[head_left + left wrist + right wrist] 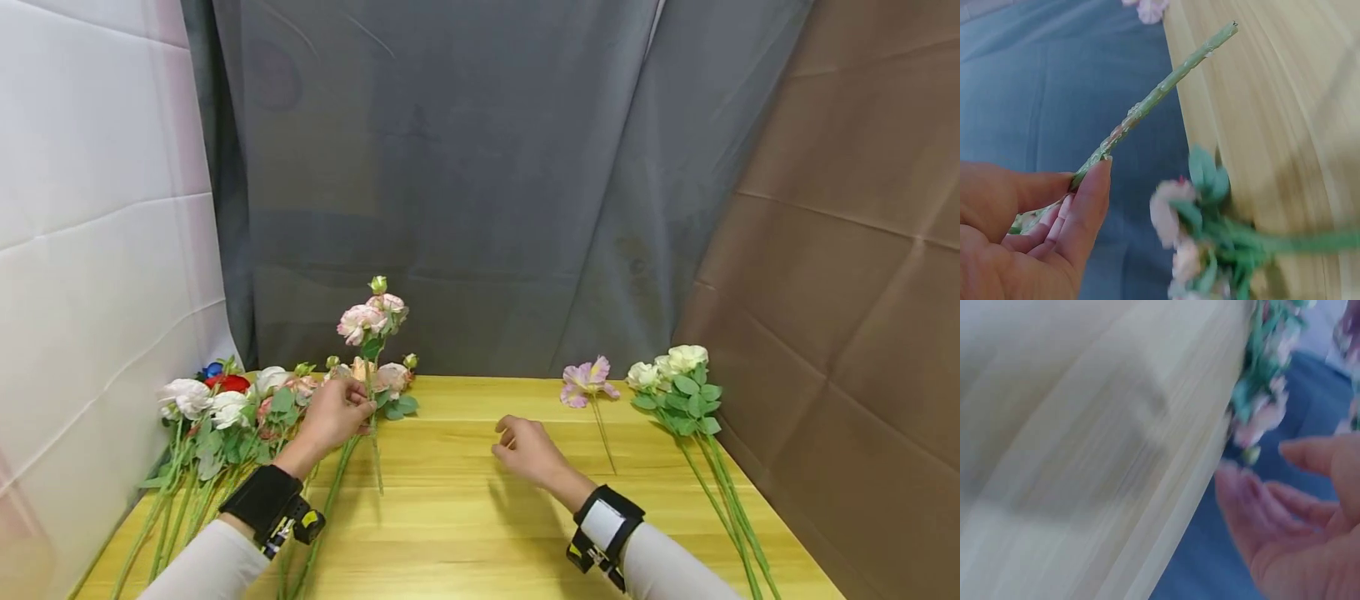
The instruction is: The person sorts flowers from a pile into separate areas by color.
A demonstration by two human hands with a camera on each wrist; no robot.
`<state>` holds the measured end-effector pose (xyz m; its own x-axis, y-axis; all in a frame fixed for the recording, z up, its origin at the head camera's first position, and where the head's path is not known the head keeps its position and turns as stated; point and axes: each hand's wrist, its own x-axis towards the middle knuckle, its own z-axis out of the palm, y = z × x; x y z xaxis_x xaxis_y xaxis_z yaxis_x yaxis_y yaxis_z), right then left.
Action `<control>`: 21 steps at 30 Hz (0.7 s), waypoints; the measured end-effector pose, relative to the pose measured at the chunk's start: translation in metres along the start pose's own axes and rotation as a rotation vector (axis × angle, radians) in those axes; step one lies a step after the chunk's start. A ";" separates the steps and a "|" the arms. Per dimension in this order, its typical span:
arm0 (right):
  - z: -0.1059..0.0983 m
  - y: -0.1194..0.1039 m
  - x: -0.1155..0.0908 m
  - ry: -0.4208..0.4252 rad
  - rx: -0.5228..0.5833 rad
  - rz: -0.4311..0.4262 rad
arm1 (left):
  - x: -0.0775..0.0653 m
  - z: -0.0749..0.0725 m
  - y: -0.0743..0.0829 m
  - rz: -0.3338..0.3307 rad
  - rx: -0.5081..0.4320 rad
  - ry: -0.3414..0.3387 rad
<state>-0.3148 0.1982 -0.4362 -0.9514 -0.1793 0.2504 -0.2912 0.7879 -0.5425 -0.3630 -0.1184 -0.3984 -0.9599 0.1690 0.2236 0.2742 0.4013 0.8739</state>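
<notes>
Between thumb and fingers my left hand (337, 410) pinches the green stem (1154, 97) of a pink-and-white artificial flower (364, 322) with a bud on top. The flower stands upright above the table, its stem's lower end pointing down. Behind that hand lie peach and pink flowers (393, 379) with green leaves. My right hand (527, 450) hovers over the middle of the table with fingers loosely bent and nothing in them. A light purple flower (587, 382) on a thin stem lies to the right of it.
On the left of the wooden table (450, 533) lies a pile of white, red and blue flowers (228, 408) with long stems. Pale cream roses (682, 360) lie at the right edge. A grey curtain (465, 192) hangs behind, with fabric walls on both sides.
</notes>
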 end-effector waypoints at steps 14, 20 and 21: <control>0.027 -0.057 -0.007 -0.247 0.428 -0.011 | 0.009 0.078 0.031 0.042 -0.158 -0.045; 0.027 -0.053 -0.010 -0.176 0.426 0.003 | 0.007 0.091 0.033 0.058 -0.211 -0.065; 0.026 -0.052 -0.010 -0.171 0.425 0.006 | 0.007 0.092 0.032 0.063 -0.214 -0.073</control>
<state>-0.2925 0.1441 -0.4312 -0.9455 -0.2987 0.1295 -0.2671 0.4841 -0.8332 -0.3558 -0.0211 -0.4082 -0.9325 0.2556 0.2552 0.3071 0.1892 0.9327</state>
